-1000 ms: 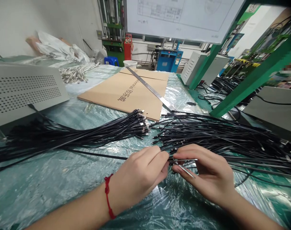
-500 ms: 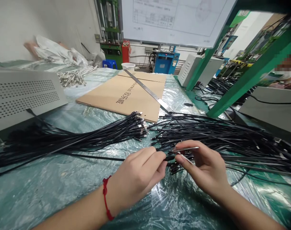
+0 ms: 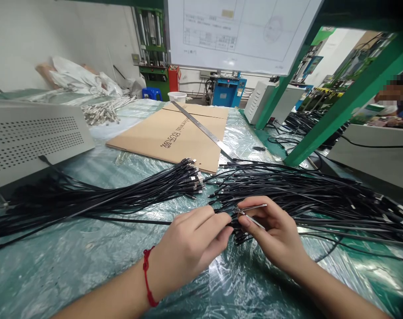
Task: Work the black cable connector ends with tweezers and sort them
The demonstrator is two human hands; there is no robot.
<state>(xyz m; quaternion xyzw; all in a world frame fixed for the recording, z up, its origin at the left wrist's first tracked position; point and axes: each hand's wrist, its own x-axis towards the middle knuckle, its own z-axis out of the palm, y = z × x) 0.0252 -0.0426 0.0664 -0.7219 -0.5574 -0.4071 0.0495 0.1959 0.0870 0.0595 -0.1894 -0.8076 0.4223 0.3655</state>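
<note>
My left hand (image 3: 195,237), with a red cord bracelet (image 3: 146,274) at the wrist, pinches a black cable (image 3: 131,220) that runs off to the left. The cable's end is mostly hidden by the fingers. Between thumb and fingers, my right hand (image 3: 277,232) holds a small silver nail clipper (image 3: 258,206), its two arms spread apart. The clipper's jaw end is close to my left fingertips, but I cannot tell whether it touches the cable. Just beyond both hands lie a left bundle of black cables (image 3: 148,184) with metal plugs and a right bundle (image 3: 288,184).
A flat cardboard sheet (image 3: 141,141) with a steel ruler (image 3: 201,127) across it lies farther back on the plastic-covered table (image 3: 98,270). Perforated grey housing (image 3: 38,141) stands at left, a green post (image 3: 341,106) at right. A person is partly visible at far right.
My right hand and the clipper have shifted slightly left, closer to my left fingertips. The view has tilted up a little. The left hand still pinches the cable.
</note>
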